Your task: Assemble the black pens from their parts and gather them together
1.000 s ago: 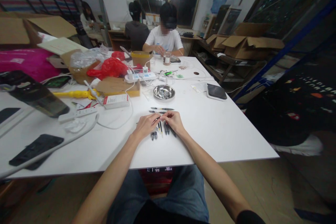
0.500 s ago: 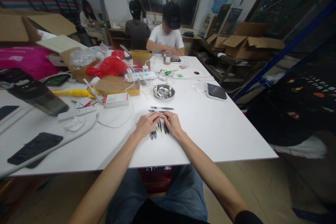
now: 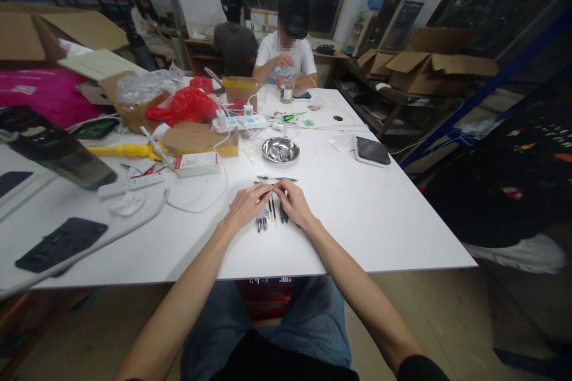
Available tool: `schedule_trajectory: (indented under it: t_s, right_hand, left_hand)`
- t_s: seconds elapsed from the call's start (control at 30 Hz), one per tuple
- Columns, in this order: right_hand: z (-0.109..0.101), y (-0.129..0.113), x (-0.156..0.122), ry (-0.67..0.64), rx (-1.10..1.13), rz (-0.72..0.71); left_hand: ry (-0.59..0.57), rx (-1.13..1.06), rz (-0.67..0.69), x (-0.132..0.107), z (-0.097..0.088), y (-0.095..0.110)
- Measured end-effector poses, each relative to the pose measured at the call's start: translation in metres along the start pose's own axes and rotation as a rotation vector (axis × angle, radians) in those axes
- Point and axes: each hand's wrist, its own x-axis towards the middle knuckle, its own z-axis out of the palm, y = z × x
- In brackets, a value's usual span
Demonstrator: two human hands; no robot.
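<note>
Person's left hand (image 3: 245, 207) and right hand (image 3: 294, 203) rested on white desk (image 3: 379, 220), fingertips meeting, both pinching thin pen piece (image 3: 271, 191). Row of dark pens (image 3: 268, 221) lay between hands, 6 o'clock from pinch. Steel bowl (image 3: 280, 149) sat at 12 o'clock, well apart.

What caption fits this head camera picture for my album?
Left hand and right hand meet over pens on a white table.
</note>
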Motion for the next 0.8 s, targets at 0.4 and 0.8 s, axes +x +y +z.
schedule_trajectory:
  t_s: [0.4, 0.8]
  right_hand:
    - [0.0, 0.0, 0.002, -0.02, -0.015, 0.015]
    - [-0.001, -0.001, 0.0, -0.013, 0.037, 0.052]
  left_hand:
    - [0.034, -0.015, 0.011, -0.002, 0.008, -0.006]
    - [0.143, -0.112, 0.074, -0.003, 0.017, -0.006]
